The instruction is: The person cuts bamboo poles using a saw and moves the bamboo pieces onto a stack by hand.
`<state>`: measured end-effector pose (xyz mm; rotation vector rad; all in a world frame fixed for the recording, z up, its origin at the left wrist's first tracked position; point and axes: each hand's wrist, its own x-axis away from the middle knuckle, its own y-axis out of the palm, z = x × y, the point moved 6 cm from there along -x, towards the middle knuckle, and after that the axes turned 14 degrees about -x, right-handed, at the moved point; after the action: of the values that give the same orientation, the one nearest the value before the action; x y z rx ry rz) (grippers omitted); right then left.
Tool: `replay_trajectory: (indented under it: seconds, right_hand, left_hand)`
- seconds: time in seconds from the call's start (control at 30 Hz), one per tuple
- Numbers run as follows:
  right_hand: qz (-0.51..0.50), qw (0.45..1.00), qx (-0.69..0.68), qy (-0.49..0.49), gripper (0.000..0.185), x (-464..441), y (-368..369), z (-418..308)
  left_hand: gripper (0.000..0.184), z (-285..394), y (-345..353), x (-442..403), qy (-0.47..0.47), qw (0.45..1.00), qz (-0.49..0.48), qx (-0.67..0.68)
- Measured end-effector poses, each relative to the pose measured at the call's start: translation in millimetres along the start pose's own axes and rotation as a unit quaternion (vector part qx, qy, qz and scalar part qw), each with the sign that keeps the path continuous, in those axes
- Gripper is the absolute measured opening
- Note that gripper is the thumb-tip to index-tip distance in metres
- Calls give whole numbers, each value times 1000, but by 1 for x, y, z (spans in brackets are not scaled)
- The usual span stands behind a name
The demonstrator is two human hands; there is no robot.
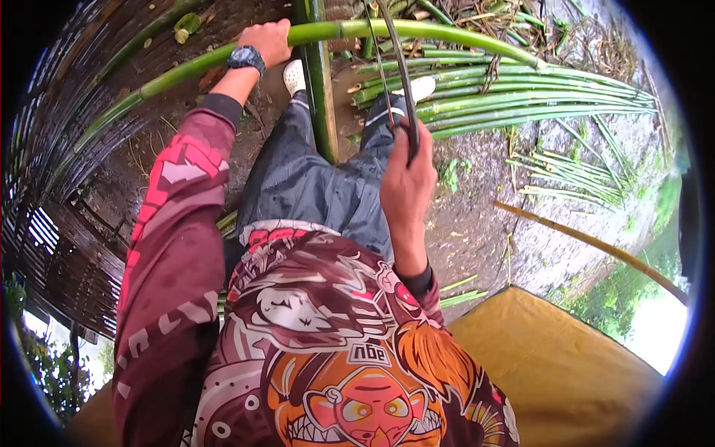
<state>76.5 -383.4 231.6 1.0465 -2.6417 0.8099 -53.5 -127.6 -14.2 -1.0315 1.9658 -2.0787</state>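
My left hand [264, 43], with a watch on its wrist, is wrapped round a long green bamboo pole [462, 36] that runs across the top of the view. The fingers of my right hand [408, 175] are closed on the near end of a bow saw [406, 82], with a dark curved frame and a thin blade. Its far part crosses over the pole to the right of my left hand; whether the blade bites into the bamboo I cannot tell. Under the pole, a thick split bamboo beam [320, 97] extends between my legs.
Several cut bamboo poles [521, 97] lie in a bundle on the right, with thinner pieces [573, 177] nearby. A dark slatted structure [67, 246] curves along the left. A yellow-brown tarp [551, 357] hangs at lower right beside a slanting stick [588, 240]. The ground is muddy.
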Motion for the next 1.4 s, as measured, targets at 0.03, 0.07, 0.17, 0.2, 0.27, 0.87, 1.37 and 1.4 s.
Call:
replay_trajectory:
  seconds: [0.03, 0.07, 0.17, 0.2, 0.27, 0.87, 1.37, 1.4]
  right_hand:
    - [-11, 999, 1, 41, 32, -21, 13, 8]
    - [-35, 996, 80, -2, 27, -61, 38, 28]
    - [6, 1000, -2, -17, 31, -117, 66, 20]
    - [-8, 1000, -4, -4, 31, -105, 61, 24]
    - [-4, 1000, 12, -26, 31, -77, 52, 31]
    - [3, 999, 29, 22, 27, -76, 58, 57]
    - [7, 998, 14, -61, 33, 0, -3, -24]
    - [-9, 999, 46, 1, 33, -27, 14, -16]
  left_hand:
    - [29, 2, -4, 1, 1, 1000, 6, 6]
    - [29, 3, 4, 2, -11, 999, 35, 10]
    - [29, -5, -5, -3, -7, 1000, 5, 19]
    - [28, 0, -4, 2, -6, 1000, 5, 17]
    - [26, 8, 3, 9, -2, 1000, -15, 22]
    - [32, 3, -4, 26, -86, 988, 121, 37]
    - [37, -14, -8, 2, -17, 997, -50, 50]
    - [37, -14, -4, 2, -13, 998, -49, 40]
